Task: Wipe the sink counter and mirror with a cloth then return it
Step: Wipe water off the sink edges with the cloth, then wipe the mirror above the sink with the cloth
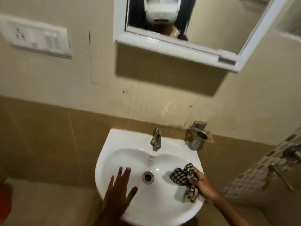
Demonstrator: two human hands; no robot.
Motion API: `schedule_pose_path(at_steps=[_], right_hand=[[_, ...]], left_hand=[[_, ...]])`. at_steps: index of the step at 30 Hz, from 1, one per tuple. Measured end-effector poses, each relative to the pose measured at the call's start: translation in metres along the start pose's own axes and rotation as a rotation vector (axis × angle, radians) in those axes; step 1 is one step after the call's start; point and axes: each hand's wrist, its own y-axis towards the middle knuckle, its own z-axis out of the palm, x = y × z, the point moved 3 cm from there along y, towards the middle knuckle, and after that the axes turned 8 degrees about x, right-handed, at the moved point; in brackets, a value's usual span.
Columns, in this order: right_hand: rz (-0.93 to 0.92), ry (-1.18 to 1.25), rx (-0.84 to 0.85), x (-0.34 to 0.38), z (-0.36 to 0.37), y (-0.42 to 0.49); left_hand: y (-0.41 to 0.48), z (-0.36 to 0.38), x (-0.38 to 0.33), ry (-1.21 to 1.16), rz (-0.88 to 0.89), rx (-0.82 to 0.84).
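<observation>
The left hand (119, 191) is spread wide, fingers apart and thumb out, palm down over the near left part of the sink (114, 141); whether it touches the white surface or floats just above cannot be told. The right hand (199, 182) is closed around a bunched cloth (184, 179), dark with a pale check pattern, at the sink's right edge. One end of the cloth sticks out past the fingers into the bowl, and the other end hangs below the hand onto the near right rim.

Between the two hands, at the bottom of the bowl, sits the round metal drain (147, 177). Beyond it, a small overflow slot is in the bowl's far wall, and above that the metal tap (156, 138) stands in the middle of the sink's far edge, its spout pointing down into the bowl.

Just past the far right corner of the sink, a metal holder (199, 136) with a cup-shaped ring is fixed to the brown tiled wall. At the right edge of the view, a metal lever handle (280, 176) juts out from a strip of patterned tiles.

Higher up the cream wall, a white switch plate (35, 37) sits to the left, and a mirror (211, 22) in a white frame hangs above the sink. Its glass reflects a white headset worn by the person. A red object (4, 203) shows at the lower left edge, too cut off to identify.
</observation>
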Motion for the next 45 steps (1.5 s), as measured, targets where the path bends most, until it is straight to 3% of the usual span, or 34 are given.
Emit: schedule_pose_path(at_steps=[3, 6, 11, 13, 16, 18, 21, 24, 31, 39, 42, 45], right_hand=[[-0.119, 0.567, -0.062, 0.052, 0.033, 0.01], [-0.296, 0.798, -0.05, 0.13, 0.05, 0.019], [-0.817, 0.786, -0.159, 0.297, 0.05, -0.005], [-1.063, 0.739, -0.293, 0.362, 0.045, -0.027], [-1.366, 0.761, -0.504, 0.439, 0.036, -0.055], [-1.424, 0.734, -0.546, 0.479, 0.032, -0.063], [-1.446, 0.398, -0.533, 0.547, 0.022, -0.065], [-1.487, -0.02, -0.665, 0.613, 0.013, -0.064], [-1.362, -0.831, -1.092, 0.751, -0.015, -0.044], [-1.381, -1.174, -1.089, 0.844, 0.044, -0.019], [-1.45, -1.12, -0.94, 0.855, 0.058, -0.013], [-1.592, -1.085, -1.037, 0.854, 0.044, -0.02]], left_hand=[[0.03, -0.026, -0.02, 0.013, 0.149, -0.043], [0.086, -0.103, -0.079, 0.059, 0.37, -0.238], [0.153, -0.287, -0.21, -0.039, 0.543, -0.744], [0.166, -0.353, -0.254, -0.085, 0.606, -0.906], [0.196, -0.424, -0.299, -0.063, 0.639, -1.02], [0.225, -0.457, -0.316, 0.045, 0.585, -1.029], [0.233, -0.504, -0.351, 0.209, 0.661, -1.049], [0.223, -0.543, -0.374, 0.266, 0.717, -1.175], [0.275, -0.611, -0.374, 0.299, 0.492, -1.385], [0.281, -0.616, -0.372, 0.187, 0.557, -1.43], [0.282, -0.618, -0.369, 0.139, 0.548, -1.456], [0.283, -0.618, -0.369, 0.167, 0.583, -1.441]])
